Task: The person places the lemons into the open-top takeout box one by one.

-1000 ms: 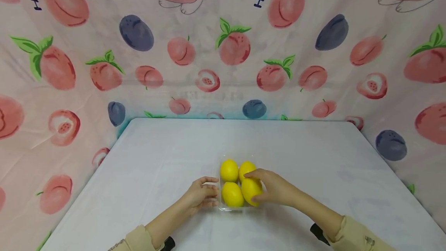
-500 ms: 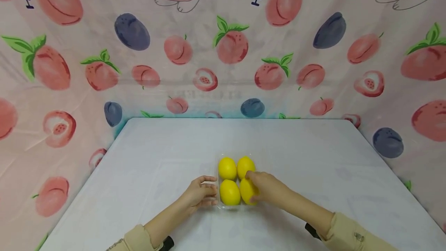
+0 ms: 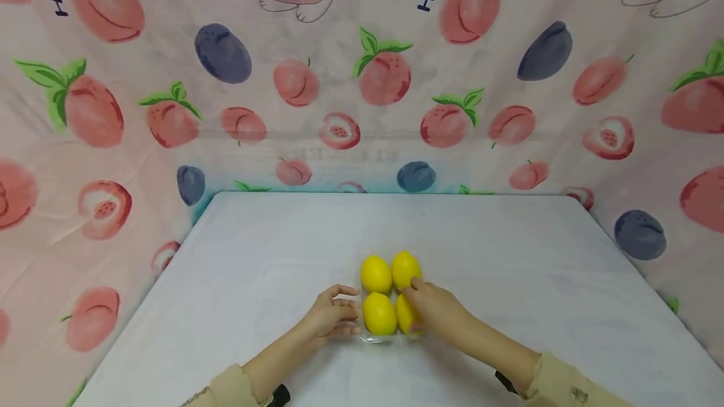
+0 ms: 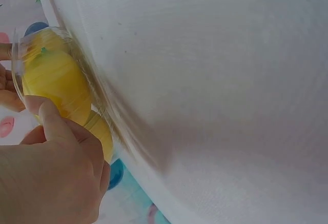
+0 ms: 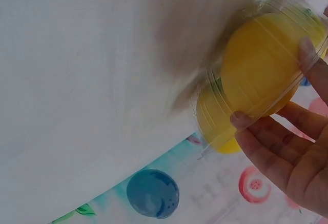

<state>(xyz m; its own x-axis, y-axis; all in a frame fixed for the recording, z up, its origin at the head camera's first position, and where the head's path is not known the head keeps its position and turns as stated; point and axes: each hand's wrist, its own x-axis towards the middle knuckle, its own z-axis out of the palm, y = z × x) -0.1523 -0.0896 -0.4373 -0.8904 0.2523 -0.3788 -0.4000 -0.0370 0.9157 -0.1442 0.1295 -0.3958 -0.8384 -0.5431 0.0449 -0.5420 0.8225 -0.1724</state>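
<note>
A clear plastic box (image 3: pixel 376 338) stands on the table with several yellow lemons in it. At its front right corner my right hand (image 3: pixel 444 311) holds a lemon (image 3: pixel 406 315), largely hidden behind the fingers. In the right wrist view, the thumb and fingertips (image 5: pixel 307 55) lie about that lemon (image 5: pixel 261 62) at the box's wall. My left hand (image 3: pixel 330 314) rests its spread fingers against the box's left side, beside the front left lemon (image 3: pixel 379 314). Two more lemons, back left (image 3: pixel 376 274) and back right (image 3: pixel 406 270), lie behind.
The white table (image 3: pixel 271 237) spreads around the box on every side. A fruit-print cloth (image 3: pixel 339 99) hangs behind and beside it. Dark wrist straps (image 3: pixel 279 396) show at both sleeves.
My right hand has lowered the front right lemon deeper into the box and turned over it, covering more of it. My left hand stays at the box's side. The head view shifts slightly.
</note>
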